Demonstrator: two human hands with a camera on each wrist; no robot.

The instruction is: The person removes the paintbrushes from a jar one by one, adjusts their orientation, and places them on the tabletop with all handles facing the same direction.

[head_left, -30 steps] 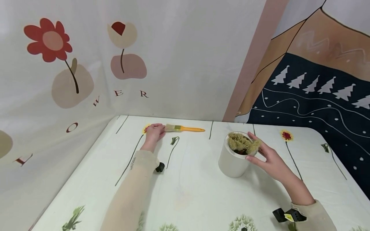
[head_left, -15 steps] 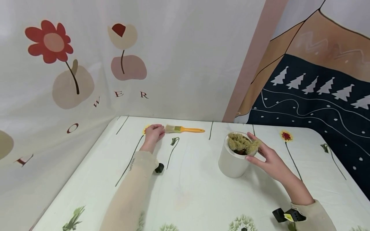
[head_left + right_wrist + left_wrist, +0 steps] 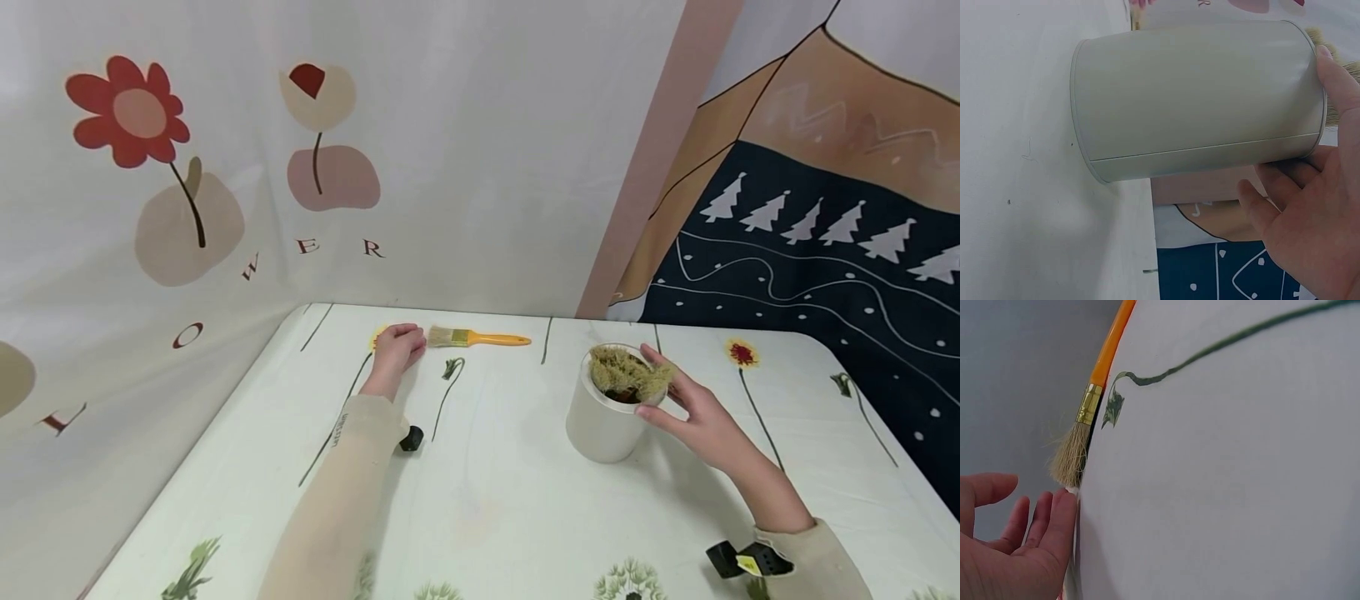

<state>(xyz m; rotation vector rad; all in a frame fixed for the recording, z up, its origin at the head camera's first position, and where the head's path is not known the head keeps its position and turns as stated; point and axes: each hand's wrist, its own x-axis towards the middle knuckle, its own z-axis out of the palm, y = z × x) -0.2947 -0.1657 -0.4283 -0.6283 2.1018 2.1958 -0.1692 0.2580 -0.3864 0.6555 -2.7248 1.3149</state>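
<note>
Head view: at the near edge, two beige sleeves (image 3: 318, 508) extend over the white table (image 3: 495, 475), which bears printed flowers and stems. A black block (image 3: 723, 559) sits at the right cuff; a similar part shows beside the left cuff. Next outward, at right of centre, the white pot (image 3: 600, 429) stands upright on the table, with a tuft (image 3: 628, 375) of yellow-green fibres at its mouth. The right hand (image 3: 701, 421) grasps the pot at its rim, thumb on the near side and fingers around the far side. Farther out, at left, the left hand (image 3: 395, 354) is released, its fingers extended and holding nothing. Its fingertips lie just beside the bristles of the paintbrush (image 3: 480, 337); contact cannot be determined. The paintbrush lies on the table near the back edge, bristles toward the left hand, orange handle directed right. Behind the table, a pale wall cloth (image 3: 480, 208) carries printed flowers and letters; at right, a dark panel (image 3: 795, 292) shows white trees.
</note>
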